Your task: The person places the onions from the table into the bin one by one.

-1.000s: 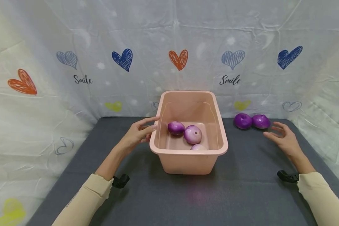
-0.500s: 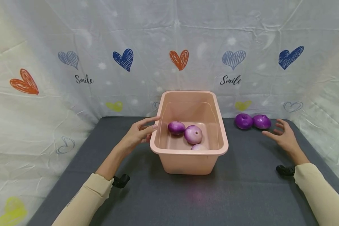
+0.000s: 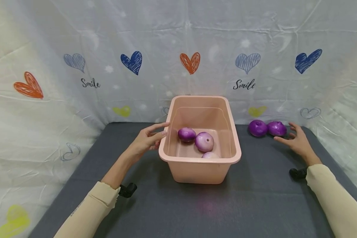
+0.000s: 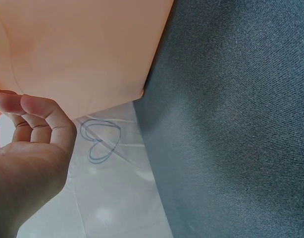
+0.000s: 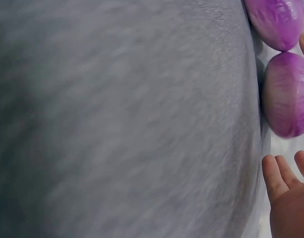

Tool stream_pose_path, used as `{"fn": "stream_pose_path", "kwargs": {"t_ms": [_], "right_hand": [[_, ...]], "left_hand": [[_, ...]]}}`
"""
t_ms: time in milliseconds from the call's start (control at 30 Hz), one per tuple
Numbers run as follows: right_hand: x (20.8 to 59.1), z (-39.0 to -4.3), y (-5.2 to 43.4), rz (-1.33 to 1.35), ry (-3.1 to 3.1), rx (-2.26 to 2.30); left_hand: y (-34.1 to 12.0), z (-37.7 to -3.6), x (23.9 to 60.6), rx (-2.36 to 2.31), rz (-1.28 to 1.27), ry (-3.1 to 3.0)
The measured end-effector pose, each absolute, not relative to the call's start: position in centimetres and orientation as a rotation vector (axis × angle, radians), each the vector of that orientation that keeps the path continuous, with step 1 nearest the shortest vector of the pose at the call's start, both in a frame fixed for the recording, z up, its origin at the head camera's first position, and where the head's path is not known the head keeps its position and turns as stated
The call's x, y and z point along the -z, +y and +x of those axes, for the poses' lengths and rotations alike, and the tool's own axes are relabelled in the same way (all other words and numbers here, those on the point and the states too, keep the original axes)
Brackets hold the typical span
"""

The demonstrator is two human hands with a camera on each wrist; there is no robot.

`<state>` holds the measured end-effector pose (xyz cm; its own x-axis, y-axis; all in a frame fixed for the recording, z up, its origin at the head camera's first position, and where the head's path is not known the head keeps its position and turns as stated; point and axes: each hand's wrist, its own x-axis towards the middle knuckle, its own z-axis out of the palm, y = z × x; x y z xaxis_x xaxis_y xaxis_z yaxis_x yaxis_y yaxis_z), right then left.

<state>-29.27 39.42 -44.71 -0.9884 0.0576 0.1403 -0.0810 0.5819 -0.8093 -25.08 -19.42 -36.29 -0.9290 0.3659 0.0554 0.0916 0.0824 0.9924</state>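
Left hand (image 3: 145, 141), fingers relaxed, rests against the pink plastic rectangular tub (image 3: 200, 165); right hand (image 3: 296, 141), released, holds nothing just beside two purple round onions (image 3: 267, 128); risk: a nudge rolls either away across the grey table (image 3: 256, 198).

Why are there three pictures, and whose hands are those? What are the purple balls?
A person wears three small cameras. The big picture comes from one on the head, looking down at a grey table. The other two come from cameras on the wrists, so they look very close up. The left hand rests against the side of a pink tub with three purple onions inside. The right hand, fingers spread, reaches toward two more onions on the table but holds nothing. The right wrist picture shows those two onions up close.
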Motion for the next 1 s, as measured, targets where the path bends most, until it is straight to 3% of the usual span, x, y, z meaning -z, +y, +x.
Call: {"fn": "stream_pose_path", "kwargs": {"t_ms": [500,1000], "right_hand": [[44.0,-31.0,39.4,0.155,-2.728,-1.234],[43.6,-31.4,38.8,0.056,-2.782,-1.167]], "left_hand": [[-19.4,-25.1,36.2,-1.927,0.479,2.171],[-19.5,-25.1,36.3,-1.93,0.476,2.163]]}}
